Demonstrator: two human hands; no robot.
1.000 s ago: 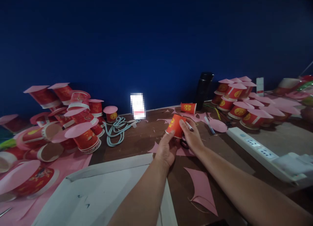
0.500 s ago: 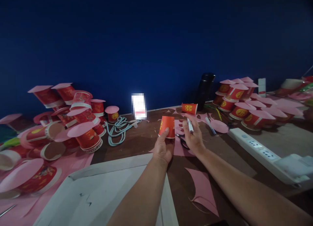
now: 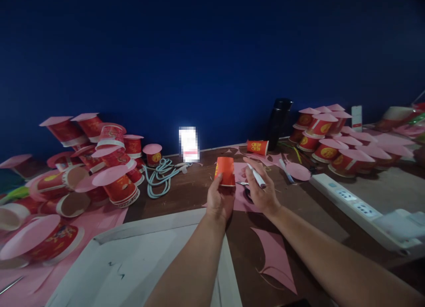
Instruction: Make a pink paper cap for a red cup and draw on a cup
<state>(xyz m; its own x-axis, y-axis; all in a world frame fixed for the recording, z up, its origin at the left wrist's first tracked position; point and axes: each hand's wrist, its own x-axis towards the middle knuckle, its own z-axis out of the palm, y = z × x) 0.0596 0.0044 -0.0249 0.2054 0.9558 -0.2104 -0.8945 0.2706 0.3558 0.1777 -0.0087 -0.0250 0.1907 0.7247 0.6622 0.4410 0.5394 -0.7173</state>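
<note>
A red paper cup [image 3: 225,170] with gold print is in my left hand [image 3: 219,200], the thumb pressed on its side and the fingers behind it. My right hand [image 3: 264,189] grips a white marker pen [image 3: 255,176] that slants across the fingers, just right of the cup and apart from it. Beneath the right hand lie scissors [image 3: 247,192], partly hidden, on pink paper [image 3: 242,205]. Another red cup [image 3: 257,147] rests on its side farther back. A pink paper disc [image 3: 298,171] lies to the right with a second pen [image 3: 286,170] beside it.
Stacked red cups with pink discs stand at left [image 3: 116,183] and right [image 3: 327,152]. A white power strip [image 3: 352,205], black flask [image 3: 280,123], coiled pale cord [image 3: 158,178], glowing screen [image 3: 189,143], white board [image 3: 133,258] and pink offcut [image 3: 275,258] surround my hands.
My left hand has shifted the cup slightly left and turned it, so less gold print shows. The marker has tilted from steep to more sideways in my right hand.
</note>
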